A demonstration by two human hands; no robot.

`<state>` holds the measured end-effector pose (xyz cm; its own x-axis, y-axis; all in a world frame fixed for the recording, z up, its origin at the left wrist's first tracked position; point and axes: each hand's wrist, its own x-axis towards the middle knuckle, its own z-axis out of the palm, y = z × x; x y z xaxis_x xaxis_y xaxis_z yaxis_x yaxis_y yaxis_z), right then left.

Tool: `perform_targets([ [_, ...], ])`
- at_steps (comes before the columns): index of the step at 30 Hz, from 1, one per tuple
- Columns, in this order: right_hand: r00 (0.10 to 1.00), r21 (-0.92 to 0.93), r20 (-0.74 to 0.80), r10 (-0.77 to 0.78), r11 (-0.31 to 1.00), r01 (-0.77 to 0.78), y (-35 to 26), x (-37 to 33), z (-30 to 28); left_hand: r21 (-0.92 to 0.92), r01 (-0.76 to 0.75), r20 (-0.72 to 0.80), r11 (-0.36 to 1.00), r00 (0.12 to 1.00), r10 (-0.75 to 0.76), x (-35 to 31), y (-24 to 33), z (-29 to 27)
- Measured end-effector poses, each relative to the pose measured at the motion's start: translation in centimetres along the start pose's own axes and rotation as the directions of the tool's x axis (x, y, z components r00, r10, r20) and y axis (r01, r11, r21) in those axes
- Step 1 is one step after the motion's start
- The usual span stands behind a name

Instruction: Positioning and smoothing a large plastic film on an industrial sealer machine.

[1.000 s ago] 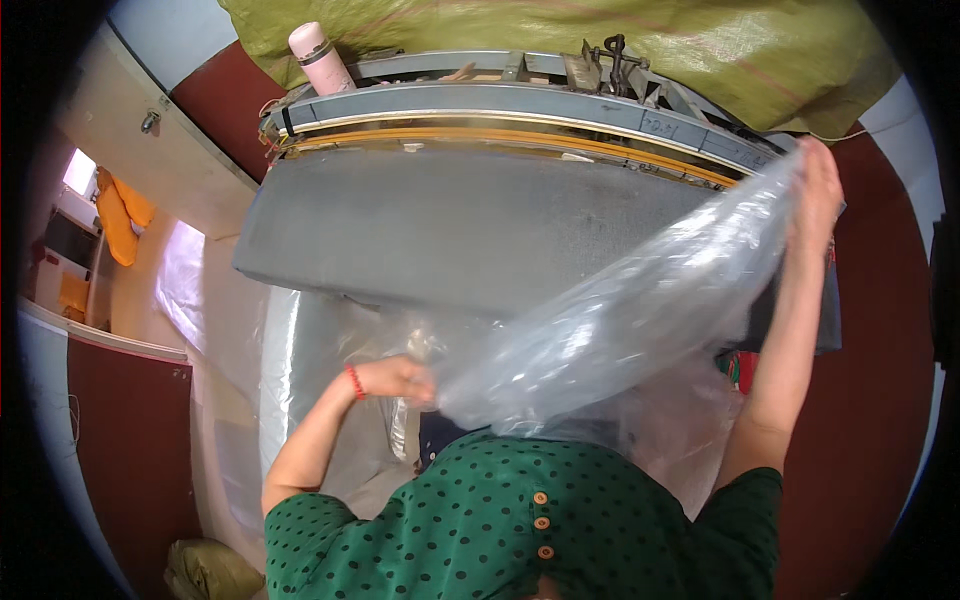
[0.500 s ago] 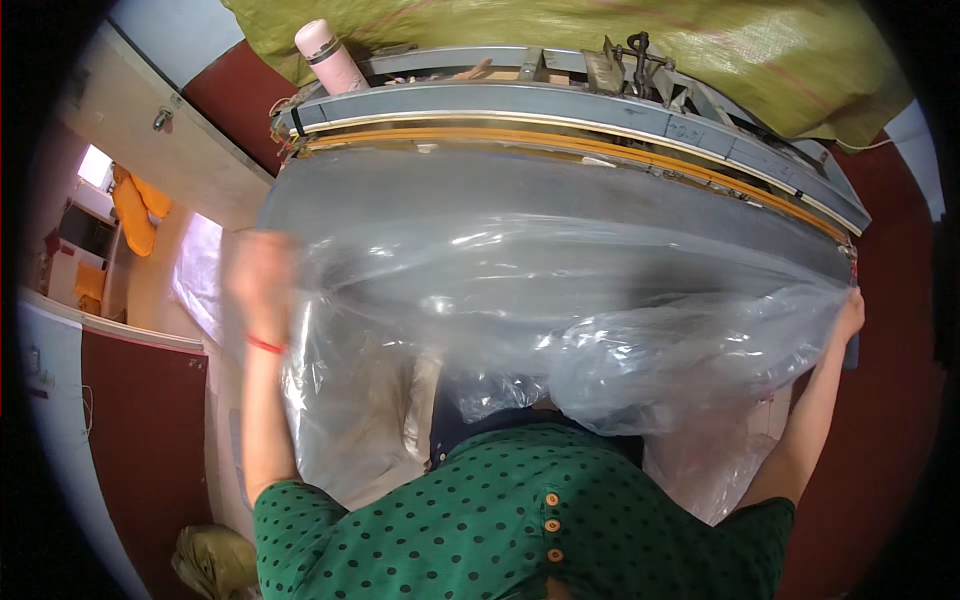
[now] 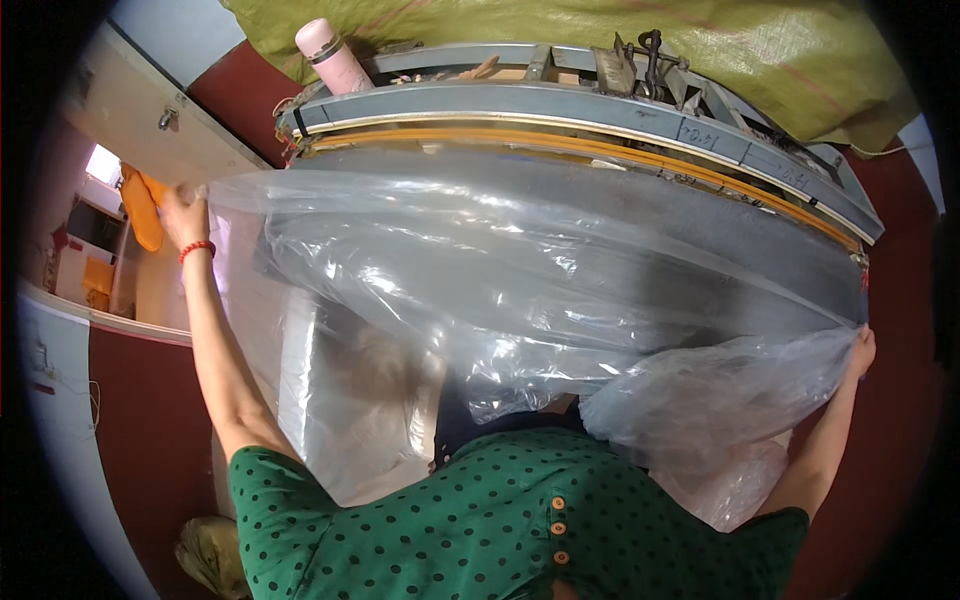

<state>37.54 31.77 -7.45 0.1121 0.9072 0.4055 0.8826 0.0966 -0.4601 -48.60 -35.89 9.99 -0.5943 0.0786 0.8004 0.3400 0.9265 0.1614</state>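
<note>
A large sheet of clear plastic film (image 3: 480, 265) stretches between my two hands above a grey worktop. My left hand (image 3: 186, 216), with a red bead bracelet at the wrist, is raised past the worktop's left end and grips one corner of the film. At the right end, my right hand (image 3: 863, 351) pinches the film's other edge, lower and nearer to me. The film is taut along its far edge and bunched in folds on the near right. More of it hangs down in front of my body.
Behind the worktop runs a grey metal frame (image 3: 440, 103) with orange strips (image 3: 500, 137) along it. A pink bottle (image 3: 333, 58) stands on its left part, and a dark clamp (image 3: 652, 62) at the right. Yellow-green woven sheeting (image 3: 760, 70) lies beyond. A door (image 3: 165, 105) is at left.
My left hand has swung out to the left and away from me, drawing the film's corner tight. My right hand has shifted slightly right and nearer, still holding its edge.
</note>
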Motion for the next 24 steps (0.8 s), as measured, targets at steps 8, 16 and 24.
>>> perform_targets([
  [8,0.978,-0.421,0.045,0.205,0.892,-0.168,-3.3,-2.5,-1.5,-0.452,-0.235,0.461,0.860,0.764,0.451,-14.3,4.0,9.3],
  [16,0.980,-0.287,-0.060,0.191,0.937,-0.200,-1.5,-2.2,-1.0,-0.155,0.066,0.624,0.986,0.780,0.046,-10.8,-0.1,17.0],
  [24,0.969,-0.429,-0.116,0.219,0.869,-0.248,-4.9,-3.2,-1.0,-0.789,0.610,0.522,0.069,0.608,0.598,-16.7,20.4,-4.6],
])
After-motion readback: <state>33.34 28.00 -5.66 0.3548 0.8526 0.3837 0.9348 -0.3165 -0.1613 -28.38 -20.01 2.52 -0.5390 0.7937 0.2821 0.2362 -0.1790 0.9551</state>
